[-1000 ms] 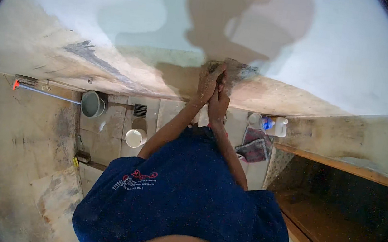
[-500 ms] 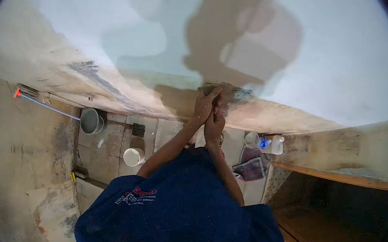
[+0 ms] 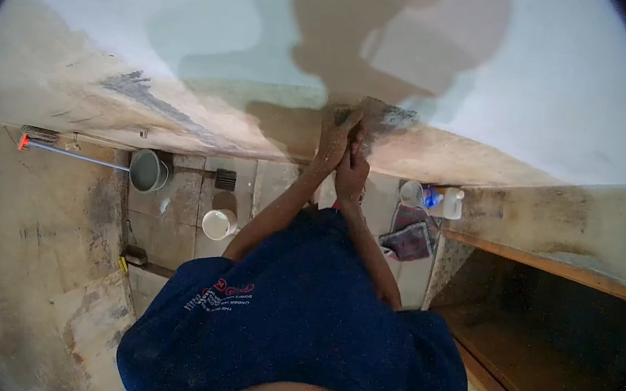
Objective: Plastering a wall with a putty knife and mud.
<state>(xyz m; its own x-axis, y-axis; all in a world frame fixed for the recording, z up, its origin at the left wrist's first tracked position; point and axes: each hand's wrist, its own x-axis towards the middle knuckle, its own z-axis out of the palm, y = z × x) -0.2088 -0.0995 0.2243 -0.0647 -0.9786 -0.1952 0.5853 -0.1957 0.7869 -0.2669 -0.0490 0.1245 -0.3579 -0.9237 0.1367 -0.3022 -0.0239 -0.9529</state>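
Since the earlier frame your view has tipped, so the hands, the wall and the things on the floor all sit higher together, while the hands keep their place at the wall. Nearest you is your dark blue shirt [image 3: 292, 309], with both forearms reaching out past it. From here, a slip looks the likeliest trouble: your hands are bunched tightly and your own shadow [image 3: 346, 37] falls over the spot, so knuckles could scrape the rough wall [image 3: 572, 94]; a step to the left could knock the white bucket [image 3: 217, 224]. Your left hand [image 3: 332, 140] is partly closed, thumb stretched along the top, at the lower edge of the dark patch [image 3: 393, 113] on the wall. Your right hand [image 3: 352, 171] has its fingers bent in and meets the left from below; whether either one pinches something, you cannot tell from this view. Beyond the white bucket on the floor [image 3: 163, 221], a folded dark mat [image 3: 410, 241] lies toward the right edge; closer to the wall-side edge stand a ridged dark block [image 3: 226, 179], a grey bucket [image 3: 146, 171] near the left corner, and a blue bottle [image 3: 431, 198] beside a whitish jug [image 3: 453, 204] near the right corner.
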